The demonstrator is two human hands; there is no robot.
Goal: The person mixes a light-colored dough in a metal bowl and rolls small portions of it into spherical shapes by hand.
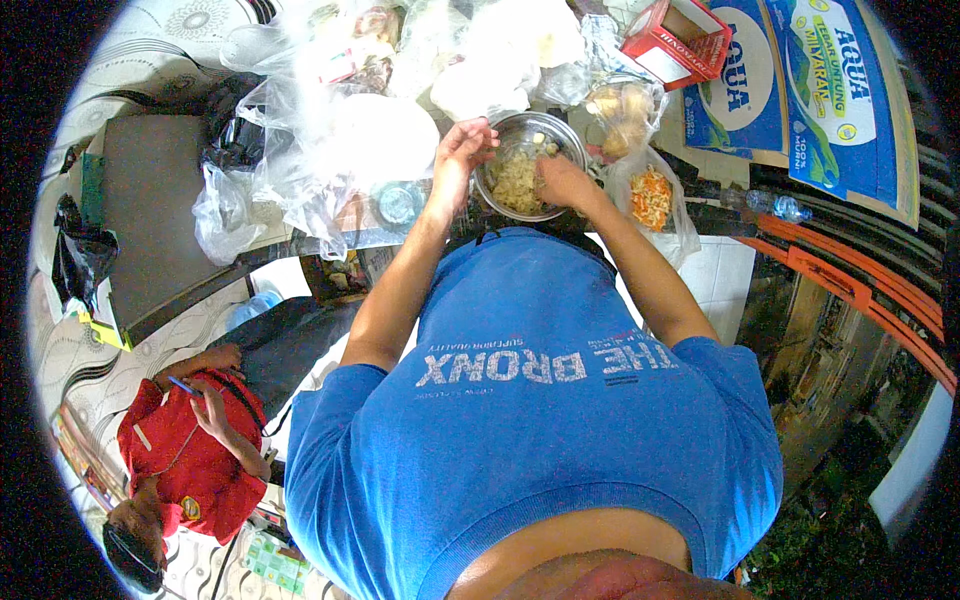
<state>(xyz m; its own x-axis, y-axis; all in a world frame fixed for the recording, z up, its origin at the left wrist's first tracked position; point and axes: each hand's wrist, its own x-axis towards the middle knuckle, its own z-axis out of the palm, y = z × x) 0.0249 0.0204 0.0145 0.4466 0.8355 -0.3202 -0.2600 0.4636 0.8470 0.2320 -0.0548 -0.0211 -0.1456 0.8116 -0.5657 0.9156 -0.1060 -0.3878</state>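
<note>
A round metal bowl [571, 135] stands close in front of me, holding a pale, lumpy food mixture [515, 182] with several whitish pieces near its far side. My right hand [562, 180] reaches into the bowl with its fingers in the mixture; the fingertips are partly hidden, so I cannot tell what they hold. Over the bowl's left rim, my left hand [466, 146] is raised, fingers a little bent and apart, with nothing seen in it. Right of the bowl lies a clear plastic bag with shredded orange and white vegetables [651, 198].
Plastic bags [292, 150] and a glaringly bright white round thing [382, 139] lie left of the bowl. Behind it are more bags; a red box [679, 45] and blue cardboard [840, 90] are at right. A seated person in red [195, 450] holds a phone at lower left.
</note>
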